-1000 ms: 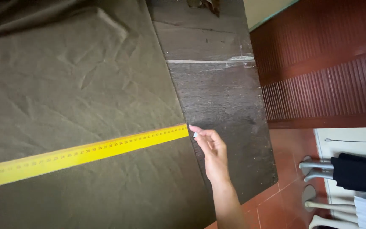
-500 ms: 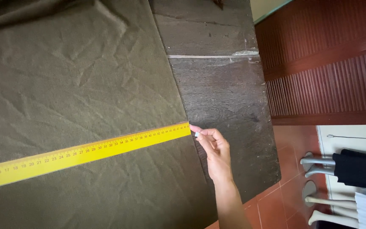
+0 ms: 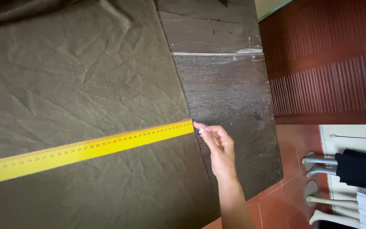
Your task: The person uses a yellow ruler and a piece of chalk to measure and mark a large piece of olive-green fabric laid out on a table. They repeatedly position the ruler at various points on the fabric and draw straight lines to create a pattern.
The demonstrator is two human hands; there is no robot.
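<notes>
My right hand point(image 3: 220, 148) pinches a small white piece, probably chalk point(image 3: 201, 131), at the right end of the stiff yellow ruler point(image 3: 85, 150), which lies slantwise on creased olive cloth point(image 3: 77, 80) covering the dark, grainy wooden tabletop point(image 3: 227, 91). Nothing pins the ruler; a nudge could skew it, and wrinkles could distort marks.

Only the right hand point(image 3: 219, 148) shows, reaching up from the lower edge on a bare, nearly straight forearm. Its fingers point(image 3: 210, 129) are curled loosely together, thumb and forefinger pinched at the tips, pointing up and left. The left hand is out of view.
</notes>
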